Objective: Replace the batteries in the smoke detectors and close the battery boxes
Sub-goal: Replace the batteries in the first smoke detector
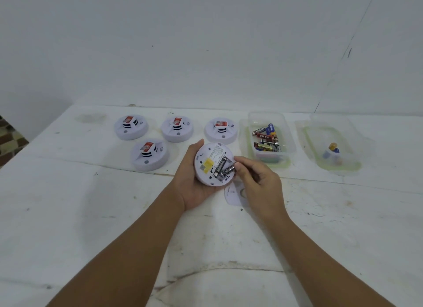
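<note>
My left hand (191,183) cradles a white smoke detector (209,155) turned back side up, its battery box open. Two dark batteries lie in the box; my right hand (258,180) pinches the end of the right-hand battery (229,170). A yellow label sits left of the batteries. A round white cover (233,194) lies on the table just under my right hand, partly hidden by it.
Several more smoke detectors (150,154) rest face up on the white table behind and left. A clear tub (286,132) of mixed batteries stands to the right on a lid. Further right, another clear tub (343,146) holds a few batteries.
</note>
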The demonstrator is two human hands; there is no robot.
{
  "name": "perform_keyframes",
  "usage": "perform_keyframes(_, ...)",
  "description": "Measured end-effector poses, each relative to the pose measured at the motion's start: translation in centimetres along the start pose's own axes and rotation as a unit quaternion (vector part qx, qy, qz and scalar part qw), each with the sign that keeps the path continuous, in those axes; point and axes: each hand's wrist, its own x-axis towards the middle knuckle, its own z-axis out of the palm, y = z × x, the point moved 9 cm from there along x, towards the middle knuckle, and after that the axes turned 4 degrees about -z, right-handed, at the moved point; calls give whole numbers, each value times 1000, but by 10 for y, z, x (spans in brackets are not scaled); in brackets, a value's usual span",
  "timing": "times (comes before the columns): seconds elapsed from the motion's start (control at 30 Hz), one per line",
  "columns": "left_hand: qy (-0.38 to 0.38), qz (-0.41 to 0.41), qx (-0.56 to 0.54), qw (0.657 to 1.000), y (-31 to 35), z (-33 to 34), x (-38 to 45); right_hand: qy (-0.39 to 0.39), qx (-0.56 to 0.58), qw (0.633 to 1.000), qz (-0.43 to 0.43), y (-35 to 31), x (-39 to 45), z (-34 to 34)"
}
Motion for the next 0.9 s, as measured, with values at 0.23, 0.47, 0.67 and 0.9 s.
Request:
perform_keyframes(0.23,1,9,18,1000,1,-1,1,8,92,994,50,0,-3,3)
perform_keyframes(0.47,-1,5,10,1000,0,0,1,-2,104,993,62,4,-2,5)
perform_keyframes(0.67,-7,-3,-8,1000,-1,2,1,-9,133,988,75,9,-1,3)
perform_keyframes(0.9,-9,-8,-17,1000,-2,2,2,-18,155,984,83,9,-1,6)
